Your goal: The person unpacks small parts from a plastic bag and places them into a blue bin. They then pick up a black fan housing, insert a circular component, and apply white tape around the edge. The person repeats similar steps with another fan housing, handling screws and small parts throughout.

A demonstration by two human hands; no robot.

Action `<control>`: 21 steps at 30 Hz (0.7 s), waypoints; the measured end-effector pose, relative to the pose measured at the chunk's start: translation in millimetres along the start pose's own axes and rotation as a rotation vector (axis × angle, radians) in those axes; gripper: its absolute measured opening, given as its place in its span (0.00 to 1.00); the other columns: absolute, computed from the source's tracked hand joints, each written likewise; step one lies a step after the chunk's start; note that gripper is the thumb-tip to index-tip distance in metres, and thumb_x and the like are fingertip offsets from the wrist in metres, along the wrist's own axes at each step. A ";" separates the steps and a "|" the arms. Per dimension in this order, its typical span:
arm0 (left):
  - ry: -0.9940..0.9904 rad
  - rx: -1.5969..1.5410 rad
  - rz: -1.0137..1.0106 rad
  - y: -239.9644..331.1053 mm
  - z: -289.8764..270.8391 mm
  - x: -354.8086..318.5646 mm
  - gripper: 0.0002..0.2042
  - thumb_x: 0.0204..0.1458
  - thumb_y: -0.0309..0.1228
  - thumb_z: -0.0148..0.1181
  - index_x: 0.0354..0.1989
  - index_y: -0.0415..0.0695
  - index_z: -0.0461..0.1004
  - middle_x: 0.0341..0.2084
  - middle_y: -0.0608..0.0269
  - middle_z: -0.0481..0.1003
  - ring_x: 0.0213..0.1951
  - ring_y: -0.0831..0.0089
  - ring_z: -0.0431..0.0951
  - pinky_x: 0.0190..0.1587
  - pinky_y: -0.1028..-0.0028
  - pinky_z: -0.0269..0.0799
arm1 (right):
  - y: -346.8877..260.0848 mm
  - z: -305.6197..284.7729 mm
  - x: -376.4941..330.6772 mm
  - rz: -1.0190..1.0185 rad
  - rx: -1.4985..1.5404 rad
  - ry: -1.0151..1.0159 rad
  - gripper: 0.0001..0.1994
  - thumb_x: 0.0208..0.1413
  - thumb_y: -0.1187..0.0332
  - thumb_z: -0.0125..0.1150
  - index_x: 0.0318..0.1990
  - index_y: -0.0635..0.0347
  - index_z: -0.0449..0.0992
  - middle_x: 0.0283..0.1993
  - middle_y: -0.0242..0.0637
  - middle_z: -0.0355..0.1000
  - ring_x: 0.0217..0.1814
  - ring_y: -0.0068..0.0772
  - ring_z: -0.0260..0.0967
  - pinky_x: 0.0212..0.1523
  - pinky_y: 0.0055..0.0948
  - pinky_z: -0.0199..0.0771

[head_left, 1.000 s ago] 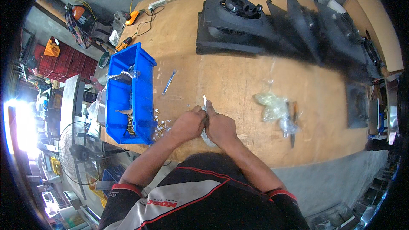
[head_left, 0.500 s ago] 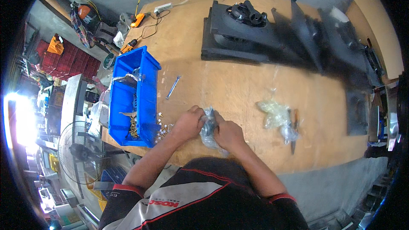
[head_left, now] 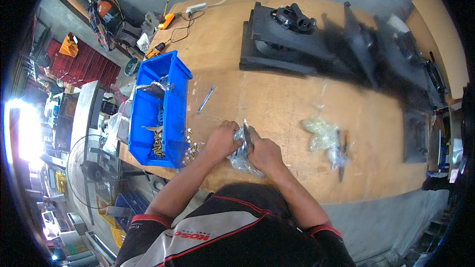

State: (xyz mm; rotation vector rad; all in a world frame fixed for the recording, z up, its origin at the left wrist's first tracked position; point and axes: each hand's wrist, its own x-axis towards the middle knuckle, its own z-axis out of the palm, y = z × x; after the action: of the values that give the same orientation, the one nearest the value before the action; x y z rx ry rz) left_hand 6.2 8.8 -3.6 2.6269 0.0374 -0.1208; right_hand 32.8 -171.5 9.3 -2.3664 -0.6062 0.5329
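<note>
Near the table's front edge, my left hand [head_left: 222, 141] is closed on a clear plastic bag [head_left: 243, 164]. Greyish contents show through the bag, but I cannot make out their kind. My right hand [head_left: 265, 154] is wrapped round a knife [head_left: 246, 130], its pointed blade standing up away from me beside the bag's top. The two hands are close together, with the bag between them. Left of my left hand lie several small brass-coloured and white fittings [head_left: 192, 152]. A blue plastic bin [head_left: 180, 113] stands beyond them, holding brass-coloured screws [head_left: 158, 144] and some wrapping.
A slim blue-and-silver pen-like tool [head_left: 206, 100] lies by the bin. On the right are crumpled clear bags [head_left: 320, 133] and an orange-handled tool [head_left: 345, 141]. Large black moulded parts [head_left: 277, 44] fill the back right. A cordless drill [head_left: 155, 50] and power strip [head_left: 196, 8] sit back left.
The knife blade now shows plainly, upright between my hands, where it was hard to see before. The bag's lower end has spread out to the right. The whole view has shifted slightly.
</note>
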 end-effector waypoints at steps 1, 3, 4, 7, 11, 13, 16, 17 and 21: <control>-0.006 0.026 0.030 -5.3 2.9 2.1 0.16 0.44 0.33 0.65 0.40 0.38 0.73 0.34 0.44 0.74 0.41 0.45 0.77 0.46 0.54 0.74 | 0.0 0.7 -0.3 -0.005 -0.002 0.001 0.29 0.56 0.65 0.51 0.67 0.58 0.61 0.29 0.57 0.76 0.32 0.61 0.76 0.35 0.57 0.75; -0.020 0.066 0.087 -9.6 6.0 3.3 0.14 0.46 0.33 0.63 0.38 0.38 0.74 0.33 0.44 0.75 0.39 0.45 0.77 0.44 0.54 0.75 | 0.3 1.0 -2.8 -0.016 -0.001 0.007 0.29 0.56 0.65 0.51 0.67 0.58 0.61 0.28 0.56 0.76 0.31 0.61 0.76 0.34 0.56 0.75; -0.028 0.079 0.113 -9.8 6.5 3.8 0.12 0.47 0.33 0.62 0.36 0.38 0.74 0.33 0.45 0.75 0.38 0.45 0.78 0.43 0.54 0.75 | 0.8 0.7 -5.6 -0.021 0.001 0.012 0.29 0.56 0.65 0.51 0.67 0.59 0.61 0.28 0.55 0.76 0.31 0.61 0.76 0.34 0.56 0.75; -0.074 0.118 0.173 -3.8 3.7 5.9 0.10 0.49 0.33 0.60 0.35 0.38 0.75 0.32 0.46 0.75 0.35 0.46 0.78 0.40 0.53 0.76 | -1.2 -1.2 -13.8 -0.031 -0.059 -0.011 0.30 0.56 0.65 0.52 0.68 0.60 0.60 0.28 0.54 0.76 0.30 0.59 0.77 0.33 0.55 0.75; -0.104 0.131 0.198 5.7 0.4 7.8 0.09 0.50 0.32 0.59 0.34 0.38 0.75 0.31 0.47 0.75 0.34 0.46 0.78 0.39 0.53 0.76 | -1.1 -4.5 -18.7 0.003 -0.096 -0.022 0.31 0.55 0.65 0.53 0.68 0.61 0.60 0.28 0.52 0.77 0.30 0.57 0.77 0.32 0.53 0.76; -0.078 0.113 0.217 5.4 3.7 9.7 0.09 0.49 0.32 0.59 0.34 0.38 0.74 0.31 0.47 0.75 0.34 0.46 0.78 0.39 0.54 0.76 | -3.3 -6.8 -21.8 0.029 -0.091 -0.014 0.31 0.55 0.65 0.54 0.68 0.61 0.60 0.28 0.53 0.77 0.30 0.57 0.77 0.32 0.53 0.76; -0.047 0.068 0.229 7.5 1.7 13.4 0.11 0.50 0.34 0.60 0.34 0.38 0.76 0.32 0.47 0.76 0.36 0.48 0.78 0.42 0.55 0.76 | -3.5 -9.6 -25.5 0.067 -0.066 -0.026 0.32 0.55 0.65 0.54 0.68 0.62 0.60 0.28 0.55 0.76 0.31 0.58 0.77 0.35 0.54 0.76; -0.038 0.049 0.230 9.1 -0.1 14.3 0.11 0.51 0.35 0.61 0.35 0.38 0.76 0.32 0.47 0.77 0.37 0.48 0.78 0.43 0.56 0.76 | -2.9 -10.6 -26.6 0.079 -0.055 -0.034 0.32 0.55 0.65 0.54 0.68 0.62 0.60 0.28 0.56 0.76 0.32 0.59 0.76 0.36 0.54 0.75; -0.016 0.011 0.158 21.4 1.0 15.6 0.12 0.46 0.33 0.61 0.34 0.37 0.78 0.30 0.45 0.76 0.37 0.47 0.78 0.44 0.56 0.75 | -1.6 -13.5 -33.1 0.080 -0.046 -0.015 0.32 0.55 0.65 0.55 0.68 0.64 0.60 0.28 0.56 0.76 0.31 0.59 0.76 0.36 0.54 0.75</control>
State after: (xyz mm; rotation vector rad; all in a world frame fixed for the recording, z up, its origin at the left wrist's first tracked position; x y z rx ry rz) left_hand 22.7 -10.3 4.5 2.6279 -0.1765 -0.0868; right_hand 12.4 -194.7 27.3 -2.4403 -0.5368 0.5779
